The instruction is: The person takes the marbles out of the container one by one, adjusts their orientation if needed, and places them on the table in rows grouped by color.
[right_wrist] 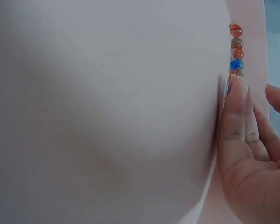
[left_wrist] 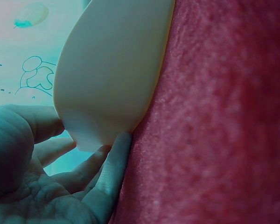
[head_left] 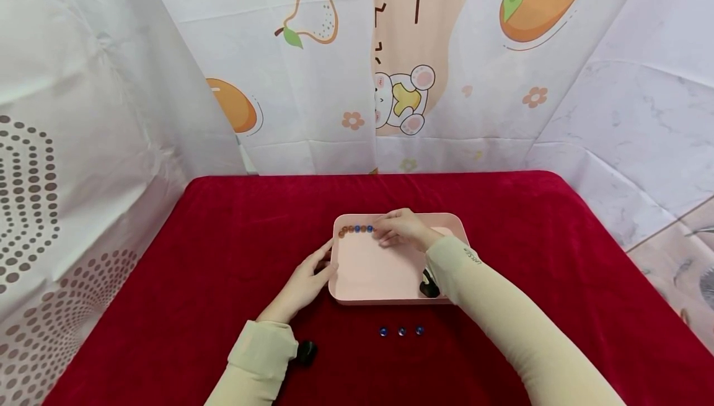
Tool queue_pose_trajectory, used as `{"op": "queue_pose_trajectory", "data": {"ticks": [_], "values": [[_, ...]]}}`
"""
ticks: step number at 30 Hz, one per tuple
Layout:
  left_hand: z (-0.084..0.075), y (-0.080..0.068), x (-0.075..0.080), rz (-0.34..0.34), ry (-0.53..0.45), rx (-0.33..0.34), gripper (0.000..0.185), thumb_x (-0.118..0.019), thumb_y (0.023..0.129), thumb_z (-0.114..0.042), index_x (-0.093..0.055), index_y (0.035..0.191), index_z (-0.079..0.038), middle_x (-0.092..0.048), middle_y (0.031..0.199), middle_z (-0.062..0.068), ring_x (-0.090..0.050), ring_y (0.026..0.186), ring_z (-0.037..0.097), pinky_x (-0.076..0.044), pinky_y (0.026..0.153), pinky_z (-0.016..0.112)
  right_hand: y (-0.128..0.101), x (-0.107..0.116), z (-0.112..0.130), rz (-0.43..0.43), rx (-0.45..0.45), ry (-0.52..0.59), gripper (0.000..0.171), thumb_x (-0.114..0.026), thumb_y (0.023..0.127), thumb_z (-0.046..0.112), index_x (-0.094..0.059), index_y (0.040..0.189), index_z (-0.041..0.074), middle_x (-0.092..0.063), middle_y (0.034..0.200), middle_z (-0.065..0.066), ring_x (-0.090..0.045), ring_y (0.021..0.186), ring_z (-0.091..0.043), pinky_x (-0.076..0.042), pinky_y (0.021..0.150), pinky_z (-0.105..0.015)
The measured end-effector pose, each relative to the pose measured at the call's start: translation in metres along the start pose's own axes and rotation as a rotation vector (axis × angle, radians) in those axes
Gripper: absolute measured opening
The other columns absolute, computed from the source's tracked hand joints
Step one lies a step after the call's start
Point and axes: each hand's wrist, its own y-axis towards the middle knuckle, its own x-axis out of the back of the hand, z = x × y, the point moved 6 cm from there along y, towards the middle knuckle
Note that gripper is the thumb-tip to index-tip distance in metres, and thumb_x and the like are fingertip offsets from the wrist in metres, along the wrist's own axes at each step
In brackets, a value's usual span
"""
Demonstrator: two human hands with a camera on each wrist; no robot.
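Along the far wall of a pink tray runs a row of amber and blue glass marbles. My right hand reaches over the tray, fingertips right at the row's right end, covering part of it. In the right wrist view its fingers lie nearly straight beside the marbles, the thumb apart from them. My left hand rests on the tray's left end; the left wrist view shows its extended fingers touching the outer wall, low by the cloth.
Three blue marbles lie spaced out on the red cloth in front of the tray. A black wrist camera overlaps the tray's near right part. Printed white curtains hang behind the table.
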Motion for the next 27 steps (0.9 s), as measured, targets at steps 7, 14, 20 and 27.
{"op": "queue_pose_trajectory", "data": {"ticks": [7,14,20,27], "values": [[0.001,0.001,-0.001,0.000,0.003,-0.002,0.058,-0.053,0.103,-0.021,-0.032,0.157,-0.021,-0.047,0.147,0.014,-0.051,0.125,0.028,-0.050,0.095,0.038,0.004,0.000,-0.003,-0.017,0.016,-0.018,0.035,-0.060,0.096,0.001,-0.058,0.127,-0.015,-0.074,0.089,-0.014,-0.065,0.062,-0.010,-0.058,0.064,-0.025],[0.002,0.002,0.000,-0.003,0.012,-0.004,0.058,-0.053,0.103,-0.022,-0.032,0.157,-0.021,-0.047,0.147,0.014,-0.051,0.127,0.029,-0.050,0.096,0.039,0.011,0.001,-0.007,-0.054,0.020,-0.067,0.031,-0.063,0.093,-0.003,-0.062,0.123,-0.013,-0.072,0.078,-0.007,-0.065,0.058,-0.008,-0.057,0.060,-0.024],[0.002,0.002,0.000,-0.006,0.013,-0.007,0.057,-0.054,0.103,-0.021,-0.032,0.156,-0.021,-0.049,0.145,0.015,-0.051,0.125,0.029,-0.050,0.094,0.037,0.011,0.001,-0.007,-0.078,0.028,-0.089,0.029,-0.067,0.090,-0.003,-0.066,0.118,-0.012,-0.071,0.075,-0.006,-0.063,0.054,-0.007,-0.057,0.058,-0.023],[0.001,0.002,0.000,-0.004,0.010,-0.005,0.057,-0.054,0.103,-0.021,-0.032,0.156,-0.021,-0.048,0.145,0.014,-0.052,0.124,0.028,-0.050,0.093,0.036,0.009,-0.001,-0.007,-0.085,0.040,-0.114,0.030,-0.068,0.087,-0.005,-0.066,0.116,-0.014,-0.070,0.075,-0.007,-0.061,0.054,-0.007,-0.056,0.059,-0.023]]}}
